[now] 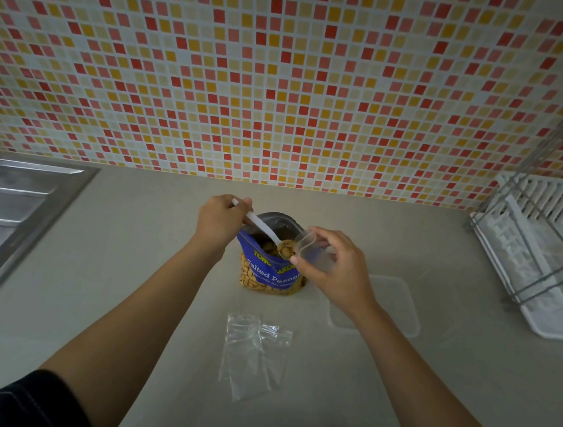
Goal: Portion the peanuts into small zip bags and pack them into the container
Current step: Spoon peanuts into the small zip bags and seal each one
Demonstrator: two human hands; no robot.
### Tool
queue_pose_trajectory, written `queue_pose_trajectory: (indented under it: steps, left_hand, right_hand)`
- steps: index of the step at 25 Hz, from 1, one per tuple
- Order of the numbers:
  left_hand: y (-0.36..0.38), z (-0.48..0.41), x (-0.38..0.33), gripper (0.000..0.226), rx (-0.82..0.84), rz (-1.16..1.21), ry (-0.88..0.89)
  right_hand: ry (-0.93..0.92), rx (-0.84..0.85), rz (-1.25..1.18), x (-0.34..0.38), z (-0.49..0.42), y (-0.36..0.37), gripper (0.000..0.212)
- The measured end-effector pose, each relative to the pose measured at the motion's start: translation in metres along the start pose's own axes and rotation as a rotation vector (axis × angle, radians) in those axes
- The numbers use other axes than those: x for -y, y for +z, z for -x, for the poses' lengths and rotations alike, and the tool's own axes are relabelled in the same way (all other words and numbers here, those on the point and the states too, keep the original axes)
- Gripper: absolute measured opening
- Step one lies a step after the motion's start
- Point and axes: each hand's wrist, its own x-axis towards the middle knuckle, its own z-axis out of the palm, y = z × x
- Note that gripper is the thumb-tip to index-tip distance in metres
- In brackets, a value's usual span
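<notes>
Peanuts point(286, 248) lie in the bowl of a white spoon point(261, 227), just above the open mouth of the blue peanut bag point(269, 274), which stands upright on the desk point(151, 269). The left hand point(219, 222) reaches forward on a stretched arm, its fingers point(226, 204) curled round the spoon handle, while the right hand point(333, 270), with bent wrist, pinches a small zip bag point(308, 247) between thumb and fingers, its mouth turned toward the spoon bowl. Spare zip bags point(253, 351) lie flat nearer the person, and the clear container point(398, 303) sits right of the peanut bag, partly under the right forearm.
</notes>
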Motion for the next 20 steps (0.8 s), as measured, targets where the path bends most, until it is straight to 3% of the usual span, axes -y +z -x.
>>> queue_pose_trajectory:
  steps: [12,20]
  left_hand:
    - [-0.031,-0.013,0.002,0.022,-0.11,0.221,-0.113]
    - [-0.041,-0.008,-0.02,0.019,-0.071,0.337,-0.079]
  right_hand:
    - [-0.002,0.008,0.145,0.003,-0.012,0.002,0.06]
    - [0.014,0.026,0.137,0.007,-0.018,0.009,0.059]
